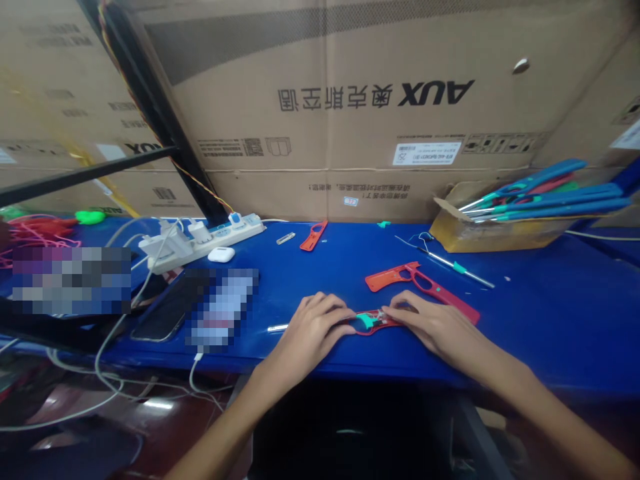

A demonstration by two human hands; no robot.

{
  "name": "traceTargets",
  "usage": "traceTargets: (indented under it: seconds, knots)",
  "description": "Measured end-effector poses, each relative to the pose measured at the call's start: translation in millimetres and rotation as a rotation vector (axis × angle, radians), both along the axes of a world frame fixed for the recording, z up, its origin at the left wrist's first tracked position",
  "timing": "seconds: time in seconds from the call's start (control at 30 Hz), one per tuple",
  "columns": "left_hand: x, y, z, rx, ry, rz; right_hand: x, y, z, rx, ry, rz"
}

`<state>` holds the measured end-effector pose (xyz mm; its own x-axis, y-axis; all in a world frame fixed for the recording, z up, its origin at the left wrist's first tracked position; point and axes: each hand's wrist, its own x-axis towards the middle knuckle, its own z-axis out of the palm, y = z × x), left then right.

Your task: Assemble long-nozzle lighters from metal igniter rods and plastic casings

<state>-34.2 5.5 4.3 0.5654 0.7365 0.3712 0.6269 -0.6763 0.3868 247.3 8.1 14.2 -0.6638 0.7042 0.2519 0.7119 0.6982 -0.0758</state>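
Between my two hands, low over the front of the blue table, is a red lighter casing half (390, 323) with a green trigger (367, 321) and thin wiring inside. My left hand (317, 327) is closed on its left end, thumb and fingers pinching the edge. At the other end my right hand (435, 323) pinches near the wiring, its fingertips partly hidden. Just beyond lie an orange-red casing piece (387, 278) and a red one (453, 301). A metal tube (473, 275) with a green piece and wires rests farther right. By my left wrist a shiny rod (277, 327) shows.
An open cardboard box (505, 233) of blue lighters stands back right. Another red casing piece (314, 237), a small clear part (286, 238) and a green piece (384, 225) lie behind. Leftward are phones (170, 310), a white case (221, 255) and a power strip (225, 233) with cables.
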Motion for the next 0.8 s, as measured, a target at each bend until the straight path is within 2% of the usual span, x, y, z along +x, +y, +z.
traceTargets:
  seconds: [0.23,0.43,0.6,0.8]
  knots:
    - [0,-1,0.5,0.024,-0.023,0.013,-4,-8,-3.0,0.178,-0.033,-0.029]
    - [-4,-4,2.3,0.022,-0.082,0.069,-26,-16,1.4,0.162,-0.013,-0.02]
    - [-12,-4,2.8,-0.008,-0.095,0.119,-23,-17,-11.7,0.213,0.013,-0.048]
    - [-12,-5,5.5,-0.029,-0.043,0.113,-18,-19,-23.2,0.141,0.067,-0.066]
